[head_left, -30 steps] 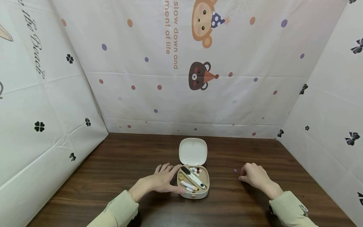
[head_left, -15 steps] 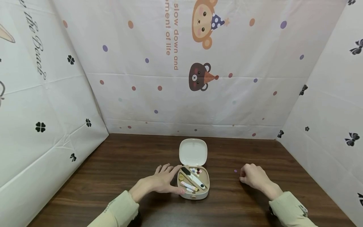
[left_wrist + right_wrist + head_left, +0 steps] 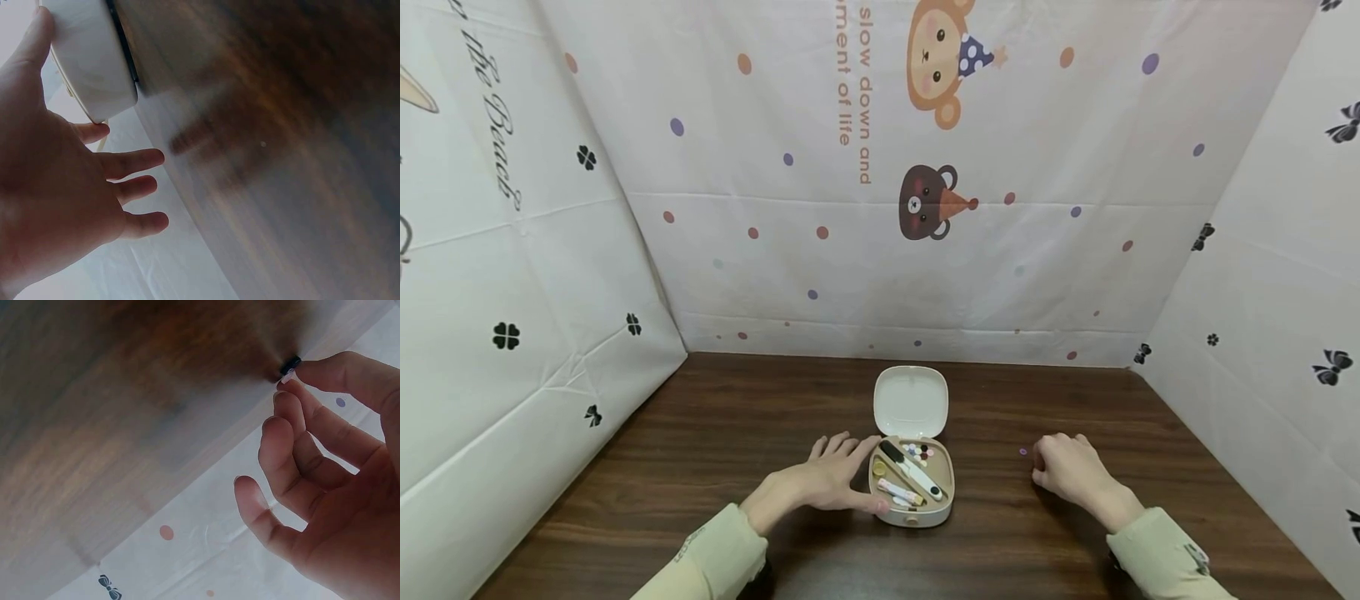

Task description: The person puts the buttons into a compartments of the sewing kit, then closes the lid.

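A small white case (image 3: 913, 516) stands with its lid (image 3: 911, 402) raised. My left hand (image 3: 831, 479) holds the case from its left side, thumb at the front corner and index finger at the back one. The left wrist view shows the white case wall (image 3: 94, 59) between them, the other fingers stretched out. Right of the case, my right hand (image 3: 1072, 471) is low over the table. In the right wrist view its thumb and index finger pinch a small black and whitish piece (image 3: 290, 366), whose kind I cannot tell. A tiny purple ring-shaped piece (image 3: 1022, 452) lies left of that hand.
Inside the case are a white tool with a black end (image 3: 910, 469), several small coloured round pieces (image 3: 919, 452), a gold round piece (image 3: 879, 467) and a pink-and-white stick (image 3: 899, 492). Printed cloth walls (image 3: 775, 267) border the brown wooden table (image 3: 760, 392).
My right hand has turned slightly and edged a little, with its fingers tucked closer. The left hand, the case and the purple piece stay as they were.
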Tool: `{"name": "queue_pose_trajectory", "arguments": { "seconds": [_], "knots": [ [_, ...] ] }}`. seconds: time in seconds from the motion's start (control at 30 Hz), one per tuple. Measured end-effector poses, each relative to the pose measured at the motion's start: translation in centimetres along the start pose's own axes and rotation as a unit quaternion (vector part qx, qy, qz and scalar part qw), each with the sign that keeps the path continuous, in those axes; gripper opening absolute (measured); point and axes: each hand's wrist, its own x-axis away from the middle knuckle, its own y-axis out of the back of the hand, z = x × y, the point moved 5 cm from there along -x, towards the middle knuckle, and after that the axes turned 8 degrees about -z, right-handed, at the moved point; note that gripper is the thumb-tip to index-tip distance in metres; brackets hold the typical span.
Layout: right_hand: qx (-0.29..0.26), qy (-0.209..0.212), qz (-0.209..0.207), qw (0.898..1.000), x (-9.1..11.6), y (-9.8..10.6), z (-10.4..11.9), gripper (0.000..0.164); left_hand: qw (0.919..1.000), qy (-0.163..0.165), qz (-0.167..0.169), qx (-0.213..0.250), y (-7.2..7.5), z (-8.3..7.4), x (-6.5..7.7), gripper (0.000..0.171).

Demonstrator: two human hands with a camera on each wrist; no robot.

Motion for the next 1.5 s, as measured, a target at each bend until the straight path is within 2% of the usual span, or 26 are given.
{"name": "queue_pose_trajectory", "arguments": {
  "seconds": [0.43, 0.57, 0.7, 0.8, 0.9, 1.17, 1.5],
  "knots": [
    [0.003, 0.029, -0.037, 0.999, -0.6, 0.7, 0.3, 0.020, 1.0000, 0.003, -0.004, -0.005, 0.0, 0.0, -0.2, 0.102],
    [-0.011, 0.039, -0.047, 0.998, -1.0, 0.8, 0.5, 0.017, 1.0000, 0.004, -0.005, -0.007, 0.1, 0.0, -0.2, 0.103],
    [-0.052, 0.029, -0.035, 0.998, -1.5, 1.0, 1.1, 0.015, 0.9999, 0.003, -0.007, -0.009, 0.1, 0.0, -0.2, 0.103],
    [-0.088, 0.023, -0.025, 0.996, -1.9, 1.3, 1.8, 0.016, 0.9999, 0.002, -0.008, -0.010, 0.1, 0.0, -0.2, 0.103],
    [-0.107, 0.033, -0.033, 0.993, -2.4, 1.6, 2.7, 0.016, 0.9999, 0.003, -0.006, -0.010, 0.1, 0.0, -0.2, 0.103],
    [-0.114, 0.059, -0.066, 0.989, -3.8, 1.8, 5.2, 0.015, 0.9999, 0.003, -0.004, -0.009, 0.0, 0.0, -0.1, 0.103],
    [-0.141, 0.092, -0.072, 0.983, -5.0, 1.8, 8.4, 0.011, 0.9999, 0.004, -0.004, -0.010, -0.1, 0.0, 0.0, 0.103]
  ]
}}
